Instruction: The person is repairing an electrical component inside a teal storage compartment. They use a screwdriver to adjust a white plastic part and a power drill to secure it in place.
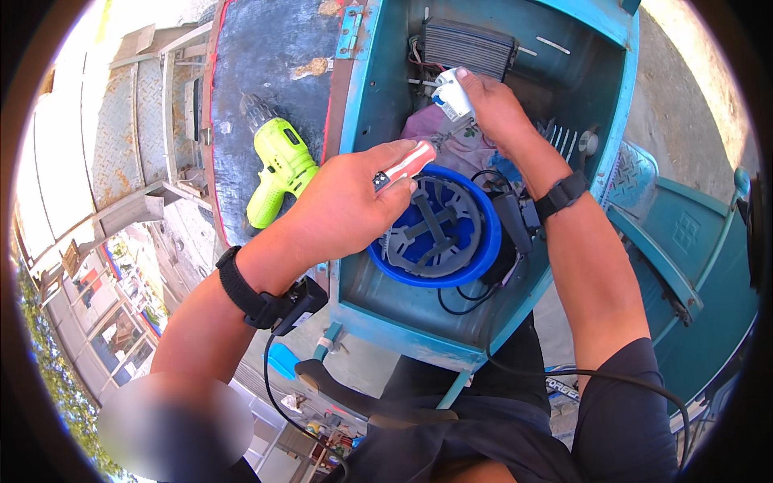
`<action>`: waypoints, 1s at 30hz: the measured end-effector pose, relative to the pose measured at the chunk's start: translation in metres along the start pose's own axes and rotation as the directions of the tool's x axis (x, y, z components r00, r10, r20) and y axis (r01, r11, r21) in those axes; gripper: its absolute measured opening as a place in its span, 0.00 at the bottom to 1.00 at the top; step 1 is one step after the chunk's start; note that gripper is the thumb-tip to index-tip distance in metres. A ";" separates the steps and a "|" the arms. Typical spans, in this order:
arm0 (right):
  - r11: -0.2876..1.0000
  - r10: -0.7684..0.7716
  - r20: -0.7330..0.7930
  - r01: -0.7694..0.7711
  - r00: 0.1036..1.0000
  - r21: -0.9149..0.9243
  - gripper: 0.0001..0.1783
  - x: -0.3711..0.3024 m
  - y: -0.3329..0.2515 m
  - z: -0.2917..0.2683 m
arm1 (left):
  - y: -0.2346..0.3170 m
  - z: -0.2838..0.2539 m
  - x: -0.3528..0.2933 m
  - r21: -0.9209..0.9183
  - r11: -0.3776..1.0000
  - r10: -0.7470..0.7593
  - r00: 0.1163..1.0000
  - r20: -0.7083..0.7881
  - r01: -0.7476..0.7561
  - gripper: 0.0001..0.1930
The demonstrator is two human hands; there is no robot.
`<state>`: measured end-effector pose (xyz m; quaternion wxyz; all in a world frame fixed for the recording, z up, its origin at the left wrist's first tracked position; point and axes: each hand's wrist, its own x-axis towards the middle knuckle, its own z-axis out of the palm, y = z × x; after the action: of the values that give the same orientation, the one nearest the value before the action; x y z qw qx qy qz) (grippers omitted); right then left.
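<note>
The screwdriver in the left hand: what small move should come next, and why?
Probably push the screwdriver tip a little further toward the white part. The left hand grips its red-and-white handle with the shaft aimed at that part, which the right hand holds inside the blue box; I cannot tell if the tip touches it.

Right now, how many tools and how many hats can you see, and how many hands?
Hands: 2, the left hand and the right hand
Tools: 2, a red-handled screwdriver and a lime green drill
Hats: 1, a blue hard hat, upside down
Total: 5
</note>
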<state>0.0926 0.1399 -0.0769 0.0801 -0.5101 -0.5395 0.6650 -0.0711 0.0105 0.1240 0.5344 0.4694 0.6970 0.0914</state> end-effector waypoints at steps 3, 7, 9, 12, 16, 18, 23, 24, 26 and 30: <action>1.000 -0.029 -0.005 0.029 1.000 0.001 0.35 0.000 -0.001 0.000 | 0.002 0.001 0.000 0.062 0.998 -0.007 1.000 -0.004 0.007 0.24; 1.000 0.026 0.020 -0.026 0.999 0.015 0.35 -0.007 -0.008 0.000 | 0.002 0.003 -0.004 0.168 0.986 0.025 0.999 -0.039 -0.018 0.24; 0.998 0.031 0.020 -0.032 0.999 0.054 0.35 -0.006 -0.004 0.004 | -0.004 0.003 -0.007 0.145 0.989 0.035 0.999 -0.041 -0.029 0.24; 0.994 0.025 0.060 -0.032 0.998 0.107 0.34 -0.009 -0.001 0.005 | -0.001 -0.008 -0.007 0.041 0.999 -0.012 1.000 0.028 0.011 0.23; 0.931 0.201 -0.039 -0.178 0.979 0.319 0.28 -0.013 -0.009 -0.002 | 0.014 -0.036 -0.028 -0.160 0.958 -0.215 0.965 0.150 0.238 0.23; 0.909 0.215 0.078 -0.228 0.974 0.349 0.29 -0.012 -0.013 -0.006 | 0.009 -0.050 -0.050 -0.339 0.898 -0.241 0.959 0.151 0.279 0.24; 0.761 0.309 0.346 -0.449 0.886 0.469 0.29 -0.014 -0.002 -0.018 | -0.020 -0.082 -0.078 -0.349 0.937 -0.130 0.916 -0.380 -0.012 0.25; 0.750 0.306 0.376 -0.465 0.874 0.471 0.29 -0.016 -0.006 -0.016 | -0.035 -0.087 -0.081 -0.292 0.956 -0.125 0.878 -0.462 -0.017 0.25; 0.725 0.289 0.415 -0.480 0.863 0.494 0.29 -0.017 -0.011 -0.015 | -0.065 -0.097 -0.079 -0.171 0.985 -0.099 0.783 -0.615 -0.009 0.26; 0.706 0.232 0.421 -0.449 0.877 0.547 0.27 -0.022 -0.009 -0.016 | -0.107 -0.101 -0.063 -0.212 0.973 -0.219 0.658 -0.720 0.092 0.28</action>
<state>0.1117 0.1391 -0.0552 0.0312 -0.4299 -0.1857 0.8830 -0.2151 -0.0570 0.1401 0.2476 0.2869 0.8814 0.2818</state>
